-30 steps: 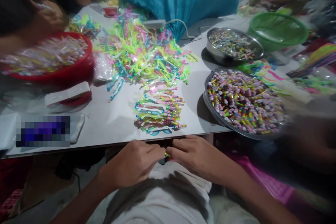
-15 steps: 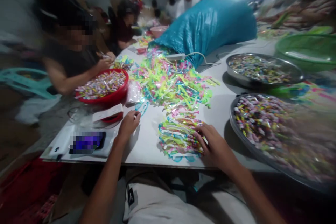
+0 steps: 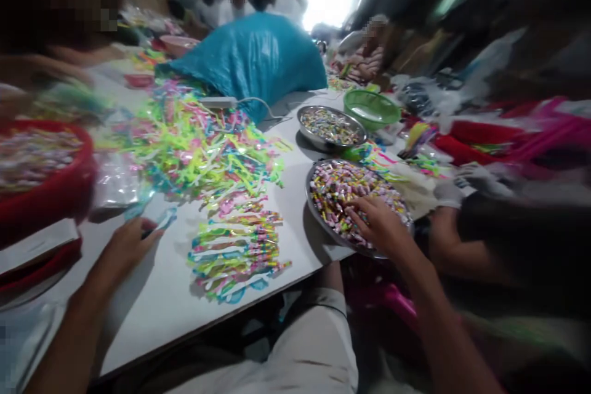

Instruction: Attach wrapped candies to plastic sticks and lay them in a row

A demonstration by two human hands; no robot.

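My left hand (image 3: 132, 240) is closed on a pair of light blue plastic toy glasses (image 3: 167, 217), above the table at the left. My right hand (image 3: 378, 221) reaches into a metal bowl (image 3: 318, 220) of small wrapped candies (image 3: 335, 188). Its fingers are bent and apart, touching the candies; no candy shows clearly in them. Between my hands lies a neat row of colourful toy glasses (image 3: 231, 252), with candies along its right end. Behind that row spreads a loose heap of toy glasses (image 3: 198, 141), mostly yellow-green, pink and blue.
A big blue bag (image 3: 263, 55) stands behind the heap, beside a white power strip (image 3: 217, 101). A red basin (image 3: 78, 178) of candies is at the left. Another metal bowl (image 3: 302, 129) and a green basin (image 3: 369, 108) stand farther right. Other people sit around.
My right hand has moved from the row of glasses into the candy bowl. My left hand has lifted the blue glasses slightly. The view has turned right.
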